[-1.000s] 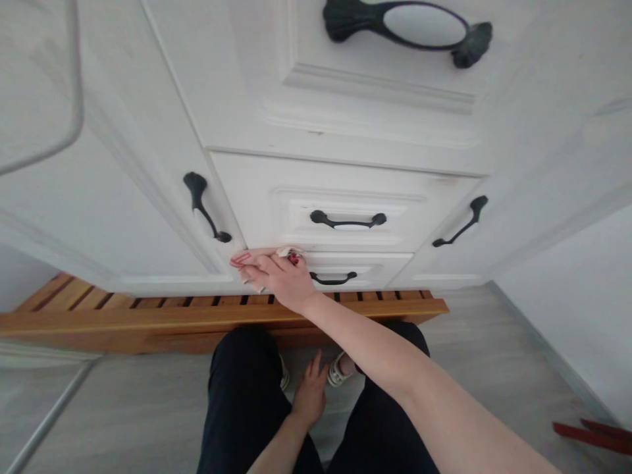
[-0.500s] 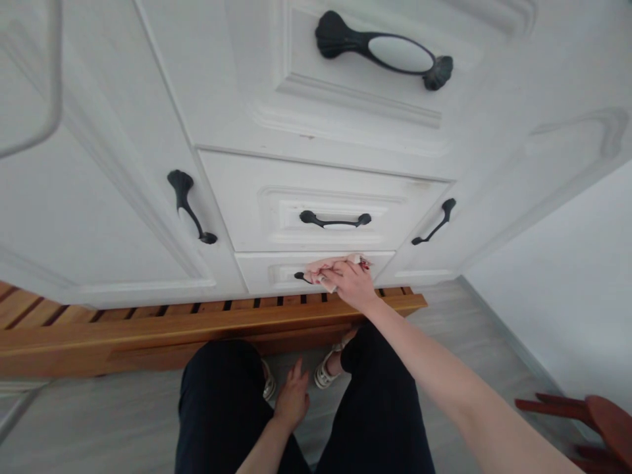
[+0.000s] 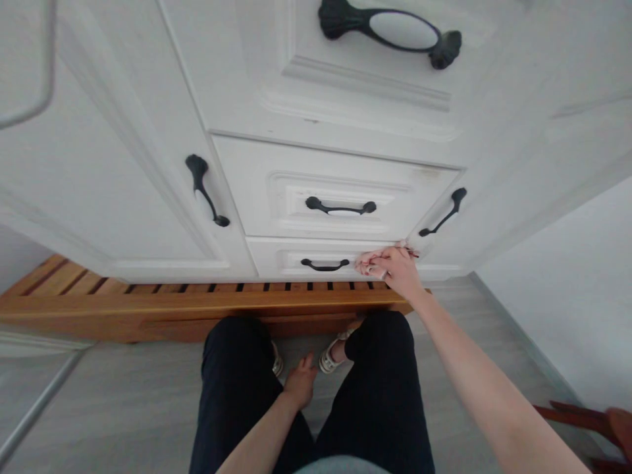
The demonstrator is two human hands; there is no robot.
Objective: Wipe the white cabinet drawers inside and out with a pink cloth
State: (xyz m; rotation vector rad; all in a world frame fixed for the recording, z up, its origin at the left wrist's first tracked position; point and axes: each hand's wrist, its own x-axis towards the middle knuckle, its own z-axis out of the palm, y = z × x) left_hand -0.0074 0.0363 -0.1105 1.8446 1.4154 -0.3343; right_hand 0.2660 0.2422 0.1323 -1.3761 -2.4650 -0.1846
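My right hand [image 3: 401,268] is closed on a pink cloth [image 3: 368,262] and presses it against the right end of the bottom drawer [image 3: 286,262]. The cloth is bunched up, and a darker red bit shows past my fingers. Just left of the cloth is the drawer's black handle [image 3: 324,265]. My left hand [image 3: 300,382] hangs between my knees, holding nothing, with its fingers loosely stretched out and apart from the cabinet.
Above sit a middle drawer handle [image 3: 340,207] and a larger handle with a white inlay [image 3: 402,31]. Door handles flank the drawers. A slatted wooden bench [image 3: 197,304] runs along the cabinet's foot. A reddish wooden piece of furniture [image 3: 587,418] stands at the lower right.
My right hand has slid the cloth rightward along the bottom drawer, uncovering its handle. The view has shifted slightly. My left hand stays between the knees.
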